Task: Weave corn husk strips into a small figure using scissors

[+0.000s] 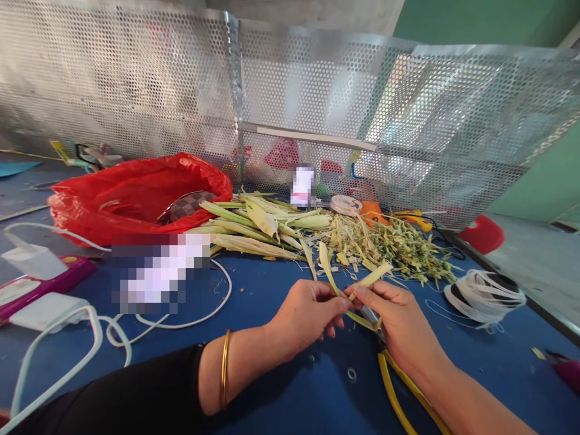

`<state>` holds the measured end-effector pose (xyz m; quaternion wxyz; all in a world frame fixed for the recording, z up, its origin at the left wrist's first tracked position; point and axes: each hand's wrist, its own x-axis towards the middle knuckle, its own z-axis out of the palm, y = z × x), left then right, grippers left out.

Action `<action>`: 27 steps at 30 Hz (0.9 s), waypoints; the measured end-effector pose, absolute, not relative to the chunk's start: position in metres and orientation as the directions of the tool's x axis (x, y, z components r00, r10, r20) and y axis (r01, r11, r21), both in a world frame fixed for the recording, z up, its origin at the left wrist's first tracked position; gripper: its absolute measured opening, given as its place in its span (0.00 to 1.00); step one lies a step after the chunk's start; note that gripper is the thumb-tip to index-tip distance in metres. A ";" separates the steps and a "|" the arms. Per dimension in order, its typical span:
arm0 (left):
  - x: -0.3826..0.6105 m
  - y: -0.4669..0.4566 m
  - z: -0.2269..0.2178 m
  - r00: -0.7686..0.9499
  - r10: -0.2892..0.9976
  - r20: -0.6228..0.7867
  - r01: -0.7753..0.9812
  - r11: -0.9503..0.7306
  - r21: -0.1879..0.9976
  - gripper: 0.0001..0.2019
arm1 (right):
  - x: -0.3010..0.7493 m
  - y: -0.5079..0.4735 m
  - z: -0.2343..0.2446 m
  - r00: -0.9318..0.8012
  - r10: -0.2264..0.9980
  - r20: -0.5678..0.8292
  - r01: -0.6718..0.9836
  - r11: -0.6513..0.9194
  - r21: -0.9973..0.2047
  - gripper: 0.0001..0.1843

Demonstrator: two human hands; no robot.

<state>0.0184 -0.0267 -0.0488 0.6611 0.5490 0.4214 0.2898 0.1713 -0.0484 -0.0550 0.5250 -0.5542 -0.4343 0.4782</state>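
Observation:
My left hand (pixel 312 311) pinches a narrow strip of pale yellow-green corn husk (pixel 327 266) between thumb and fingertips. Thumb to thumb with it, my right hand (pixel 394 320) pinches a broader end of husk (pixel 374 275); whether both ends belong to one strip is hidden by the fingers. Yellow-handled pliers or cutters (pixel 390 386) sit under my right hand, their metal jaws partly covered; I cannot tell whether the palm touches them. Behind the hands lies a pile of long husks (pixel 258 226), beside a heap of small, dry-looking trimmed pieces (pixel 389 244).
A red plastic bag (pixel 99 199) stands at the left behind a blurred phone-like object (pixel 163 272). White cables and chargers (pixel 49 311) lie on a purple power strip (pixel 27 296). A spool of white cord (pixel 484 296) is at right. Perforated metal panels (pixel 308 90) edge the blue table (pixel 272 386).

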 end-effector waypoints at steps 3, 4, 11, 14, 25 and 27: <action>0.018 -0.026 -0.046 0.488 0.832 -0.265 0.067 0.268 0.961 0.10 | 0.169 -0.049 -0.055 0.239 0.971 -0.031 -0.006 -0.031 -1.000 0.11; 0.018 -0.025 -0.044 0.490 0.828 -0.273 0.052 0.285 0.957 0.10 | 0.170 -0.048 -0.054 0.241 0.970 -0.020 0.003 -0.021 -1.000 0.10; 0.012 -0.021 -0.041 0.506 0.821 -0.264 -0.155 0.388 0.909 0.15 | 0.184 -0.044 -0.045 0.290 0.909 0.299 0.359 0.186 -0.915 0.15; 0.009 -0.017 -0.040 0.458 0.868 -0.192 -0.244 0.330 0.912 0.12 | 0.185 -0.051 -0.038 0.333 0.708 0.623 0.595 0.354 -0.721 0.09; 0.017 -0.020 -0.047 0.385 0.904 -0.187 -0.328 0.324 0.888 0.12 | 0.153 -0.056 -0.059 -0.068 0.956 0.285 0.550 0.274 -0.789 0.09; 0.017 -0.020 -0.049 0.387 0.906 -0.173 -0.342 0.316 0.885 0.11 | 0.153 -0.056 -0.059 -0.071 0.953 0.294 0.555 0.283 -0.782 0.12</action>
